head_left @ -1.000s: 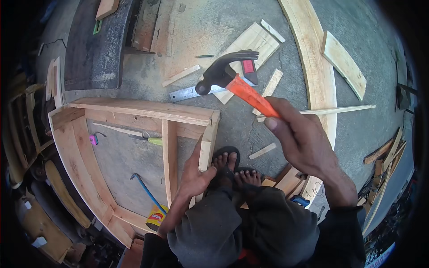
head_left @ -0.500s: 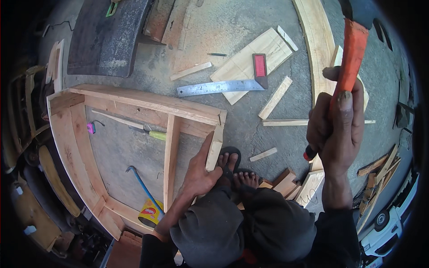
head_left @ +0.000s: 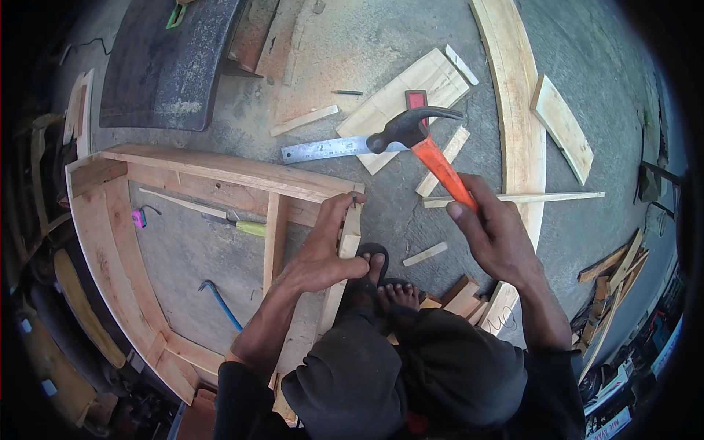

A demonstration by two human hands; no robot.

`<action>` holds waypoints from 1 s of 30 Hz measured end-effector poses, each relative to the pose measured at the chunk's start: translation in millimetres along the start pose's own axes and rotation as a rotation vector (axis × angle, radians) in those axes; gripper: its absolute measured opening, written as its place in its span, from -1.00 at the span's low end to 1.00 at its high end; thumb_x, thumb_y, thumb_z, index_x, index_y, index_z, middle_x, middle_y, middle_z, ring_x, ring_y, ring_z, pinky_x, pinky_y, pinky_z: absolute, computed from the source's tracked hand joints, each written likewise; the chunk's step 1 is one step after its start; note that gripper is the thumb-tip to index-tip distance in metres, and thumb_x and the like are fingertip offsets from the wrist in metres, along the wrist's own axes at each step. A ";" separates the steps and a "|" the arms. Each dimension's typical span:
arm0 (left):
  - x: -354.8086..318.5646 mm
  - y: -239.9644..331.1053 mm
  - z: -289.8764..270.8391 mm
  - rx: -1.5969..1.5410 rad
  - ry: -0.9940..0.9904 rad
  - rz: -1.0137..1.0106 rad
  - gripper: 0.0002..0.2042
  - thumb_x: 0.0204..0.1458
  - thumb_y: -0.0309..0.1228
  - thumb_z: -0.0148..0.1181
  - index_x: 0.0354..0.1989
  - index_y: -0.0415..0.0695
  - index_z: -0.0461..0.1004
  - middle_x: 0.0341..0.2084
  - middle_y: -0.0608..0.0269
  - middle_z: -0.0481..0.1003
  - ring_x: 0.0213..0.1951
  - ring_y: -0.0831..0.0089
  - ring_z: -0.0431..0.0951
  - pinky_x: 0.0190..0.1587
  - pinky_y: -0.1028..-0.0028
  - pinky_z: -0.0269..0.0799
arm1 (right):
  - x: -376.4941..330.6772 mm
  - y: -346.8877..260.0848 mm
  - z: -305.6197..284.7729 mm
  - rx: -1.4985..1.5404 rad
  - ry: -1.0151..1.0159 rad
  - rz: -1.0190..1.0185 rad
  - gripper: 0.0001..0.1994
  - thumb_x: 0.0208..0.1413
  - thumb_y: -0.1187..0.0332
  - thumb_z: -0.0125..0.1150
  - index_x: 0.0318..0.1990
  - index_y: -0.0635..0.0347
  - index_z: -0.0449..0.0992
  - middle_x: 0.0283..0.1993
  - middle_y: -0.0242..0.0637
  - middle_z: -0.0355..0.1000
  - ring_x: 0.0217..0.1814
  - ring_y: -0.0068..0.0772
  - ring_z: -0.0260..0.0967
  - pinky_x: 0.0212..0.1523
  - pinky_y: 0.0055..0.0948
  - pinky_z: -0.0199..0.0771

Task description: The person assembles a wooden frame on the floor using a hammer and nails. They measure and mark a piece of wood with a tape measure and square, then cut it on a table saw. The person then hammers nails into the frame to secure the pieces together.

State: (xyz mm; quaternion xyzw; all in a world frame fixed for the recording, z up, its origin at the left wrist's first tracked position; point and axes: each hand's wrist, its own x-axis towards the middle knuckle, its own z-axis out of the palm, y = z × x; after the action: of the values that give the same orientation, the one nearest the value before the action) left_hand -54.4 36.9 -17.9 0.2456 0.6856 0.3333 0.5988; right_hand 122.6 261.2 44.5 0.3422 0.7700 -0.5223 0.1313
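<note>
The right hand point(head_left: 502, 238), closed around the hammer point(head_left: 442, 169), has lowered it from high at right to above the square point(head_left: 323, 149). The left hand point(head_left: 319, 255) clasps the right rail point(head_left: 350, 233) of the frame point(head_left: 227, 174), fingertips point(head_left: 340, 202) now shifted to the nail point(head_left: 355, 202) at its far end.

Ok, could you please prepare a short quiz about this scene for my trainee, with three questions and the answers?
1. Which tool does the right hand hold, and what colour is its handle?
2. True or false: the left hand touches the wooden frame.
3. Which of these lies within the outline of the wooden frame?
a) the pencil
b) the green-handled tool
c) the metal square

Key:
1. A claw hammer; its handle is orange.
2. True.
3. b
</note>
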 end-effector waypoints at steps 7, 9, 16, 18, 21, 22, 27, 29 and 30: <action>-4.3 4.6 2.8 0.052 0.082 0.019 -0.06 -0.40 -0.34 0.36 0.38 -0.09 0.24 0.30 0.00 0.26 0.42 0.03 0.18 0.45 0.15 0.08 | -24.6 0.0 23.4 -0.076 0.143 -0.277 -0.61 0.36 0.30 0.15 0.27 0.17 0.34 -0.36 0.05 0.54 -0.34 0.17 0.60 -0.37 -0.06 0.56; -4.1 6.7 3.7 0.056 0.101 0.033 -0.08 -0.39 -0.34 0.36 0.37 -0.10 0.27 0.30 0.00 0.28 0.41 0.03 0.21 0.44 0.16 0.10 | -31.8 -3.3 28.4 -0.051 0.289 -0.312 -0.60 0.35 0.31 0.16 0.28 0.16 0.34 -0.34 0.05 0.55 -0.35 0.15 0.60 -0.41 -0.07 0.57; -7.5 0.0 2.8 0.083 0.116 0.041 -0.09 -0.39 -0.37 0.36 0.37 -0.09 0.30 0.29 0.02 0.30 0.41 0.07 0.23 0.44 0.20 0.13 | -26.0 -9.3 9.8 -0.222 0.067 -0.402 -0.57 0.35 0.32 0.15 0.28 0.20 0.24 -0.39 -0.06 0.53 -0.48 0.08 0.55 -0.52 -0.06 0.49; -4.3 4.9 0.9 0.083 0.124 0.051 -0.09 -0.38 -0.37 0.36 0.38 -0.10 0.29 0.29 0.02 0.31 0.41 0.06 0.23 0.44 0.20 0.12 | -33.5 -0.5 25.4 0.221 0.306 -0.404 -0.57 0.36 0.33 0.14 0.28 0.21 0.22 -0.38 -0.04 0.53 -0.48 0.08 0.55 -0.51 -0.05 0.48; -3.3 -2.4 4.1 0.063 0.122 0.069 -0.10 -0.37 -0.40 0.35 0.37 -0.14 0.28 0.30 -0.01 0.30 0.41 0.05 0.23 0.44 0.21 0.12 | -23.7 -2.2 28.2 -0.207 0.097 -0.174 -0.66 0.37 0.33 0.11 0.19 0.21 0.25 -0.44 0.06 0.52 -0.44 0.24 0.53 -0.45 0.08 0.46; -3.2 -1.2 2.9 0.076 0.132 0.065 -0.10 -0.34 -0.40 0.35 0.39 -0.15 0.27 0.31 -0.02 0.29 0.41 0.05 0.23 0.44 0.21 0.13 | -26.2 1.0 32.2 -0.267 -0.026 -0.127 -0.66 0.37 0.31 0.10 0.19 0.19 0.25 -0.46 0.07 0.51 -0.42 0.27 0.53 -0.43 0.10 0.47; -16.8 1.8 20.2 -0.018 0.280 0.024 -0.10 -0.21 -0.39 0.35 0.45 -0.22 0.19 0.31 -0.07 0.30 0.37 0.11 0.29 0.39 0.24 0.20 | -30.2 -2.1 30.7 0.038 -0.040 0.015 -0.66 0.40 0.27 0.07 0.22 0.18 0.27 -0.50 0.09 0.50 -0.37 0.34 0.54 -0.41 0.09 0.49; -20.9 -5.7 32.5 -0.163 0.284 -0.102 -0.12 -0.15 -0.38 0.33 0.47 -0.23 0.16 0.29 -0.08 0.33 0.34 0.16 0.33 0.36 0.25 0.23 | -28.3 1.5 30.7 0.044 0.007 -0.017 -0.65 0.41 0.27 0.07 0.23 0.20 0.26 -0.51 0.08 0.49 -0.38 0.32 0.55 -0.42 0.08 0.48; -22.8 -6.7 35.4 -0.232 0.285 -0.171 -0.12 -0.12 -0.38 0.32 0.48 -0.23 0.15 0.28 -0.09 0.35 0.32 0.18 0.35 0.35 0.26 0.25 | -26.9 2.7 31.1 0.051 0.029 -0.031 -0.64 0.41 0.27 0.06 0.24 0.20 0.26 -0.51 0.07 0.49 -0.38 0.32 0.55 -0.43 0.07 0.48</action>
State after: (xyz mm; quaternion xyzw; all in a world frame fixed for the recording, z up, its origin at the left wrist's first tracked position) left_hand -15.4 21.5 -10.0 0.0663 0.7388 0.3894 0.5460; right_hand 139.3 223.6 44.6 0.3409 0.7634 -0.5389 0.1033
